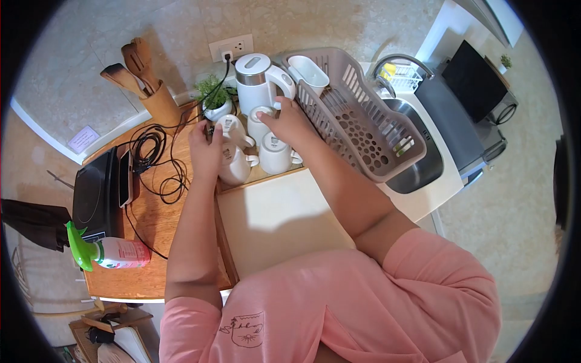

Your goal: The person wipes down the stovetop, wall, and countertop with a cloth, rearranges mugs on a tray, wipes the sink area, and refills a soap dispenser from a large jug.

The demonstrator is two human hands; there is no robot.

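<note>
Several white mugs stand upside down in a group near the back of the counter. My left hand [206, 150] is beside the left mugs, its thumb and fingers apart, close to the back left mug [230, 125] and the front left mug [233, 164]. My right hand [285, 124] reaches over the back right mug [258, 130], its thumb across the upturned base and its other fingers spread near the kettle handle. In front of it sits the front right mug [275, 154]. A white electric kettle [251, 91] stands just behind the mugs.
A grey plastic basket [378, 163] holding a white container [308, 72] lies right, beside the sink [417, 172]. A cream board [278, 218] lies before me. Leftward are black cables [151, 151], a spray bottle [118, 251], a plant [215, 100] and a utensil holder [162, 107].
</note>
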